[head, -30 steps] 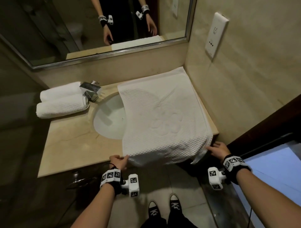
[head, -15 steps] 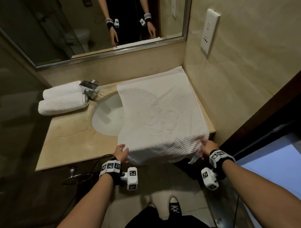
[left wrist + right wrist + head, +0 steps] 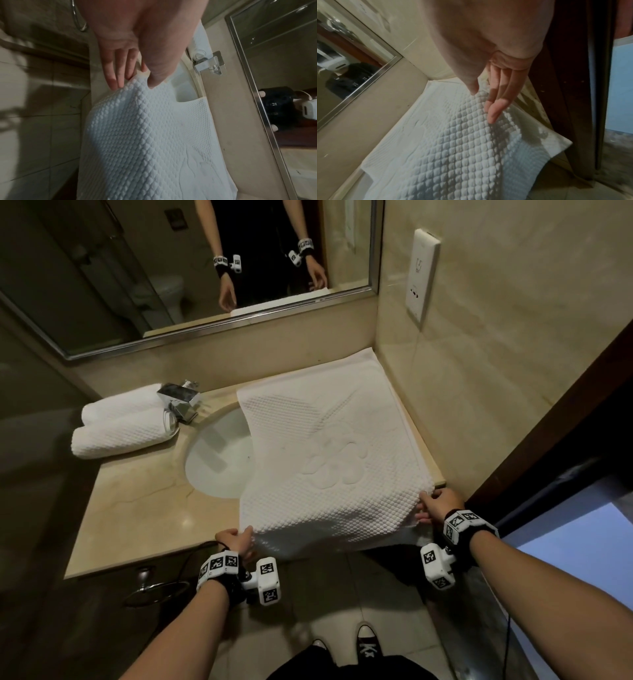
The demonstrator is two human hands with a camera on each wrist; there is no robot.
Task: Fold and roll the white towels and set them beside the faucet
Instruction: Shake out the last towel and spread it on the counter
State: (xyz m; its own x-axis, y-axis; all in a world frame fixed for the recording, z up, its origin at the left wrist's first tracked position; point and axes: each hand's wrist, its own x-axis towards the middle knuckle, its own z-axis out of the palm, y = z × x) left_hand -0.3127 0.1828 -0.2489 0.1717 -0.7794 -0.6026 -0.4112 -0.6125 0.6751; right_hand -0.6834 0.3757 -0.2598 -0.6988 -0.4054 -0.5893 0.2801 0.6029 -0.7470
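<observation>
Both hands now pinch the towel (image 3: 329, 460) hem; left hand (image 3: 236, 541), right hand (image 3: 436, 503), beige counter (image 3: 137, 508), mirror (image 3: 102, 268).

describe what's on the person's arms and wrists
Both forearms are bare, with no sleeves. Each wrist wears a black band carrying white blocks printed with black square markers, left wrist and right wrist. A white boxy camera unit with the same markers hangs under each. A thin black cable loops from the left band.

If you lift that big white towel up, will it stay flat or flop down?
Probably flop: the towel already droops over the counter edge and sags into the sink. Its bumpy weave likely grips, not slips. Left hand and right hand pinch its corners.
</observation>
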